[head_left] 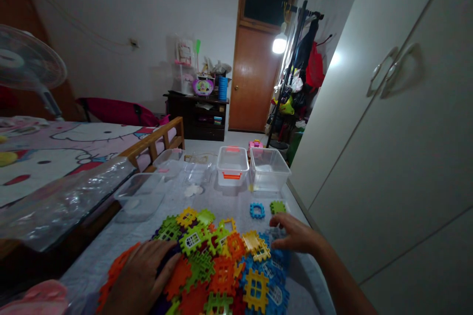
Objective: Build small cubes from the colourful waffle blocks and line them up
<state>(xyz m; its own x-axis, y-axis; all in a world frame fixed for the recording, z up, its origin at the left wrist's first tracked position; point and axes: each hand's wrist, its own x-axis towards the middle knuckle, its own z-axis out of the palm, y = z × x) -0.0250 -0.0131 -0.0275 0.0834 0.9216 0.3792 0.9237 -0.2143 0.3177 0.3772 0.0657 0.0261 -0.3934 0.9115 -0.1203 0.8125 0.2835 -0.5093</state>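
Observation:
A heap of plastic interlocking building blocks (pixel 223 273) in orange, green, yellow and blue covers the near part of the table. My left hand (pixel 146 270) lies over the heap's left side, fingers stretched out across the blocks. At the right side, my right hand (pixel 295 234) hovers by the blue blocks (pixel 275 273), its fingers curved and apart with nothing visible between them. Just beyond it are a green block (pixel 277 207) and a blue square frame block (pixel 257 210), separate from the heap.
Behind the blocks stand a clear box with orange latches (pixel 232 165), an open clear bin (pixel 269 172) and a clear tub (pixel 140 197). A bed (pixel 74 152) borders the table at left, a white wardrobe (pixel 369 157) at right.

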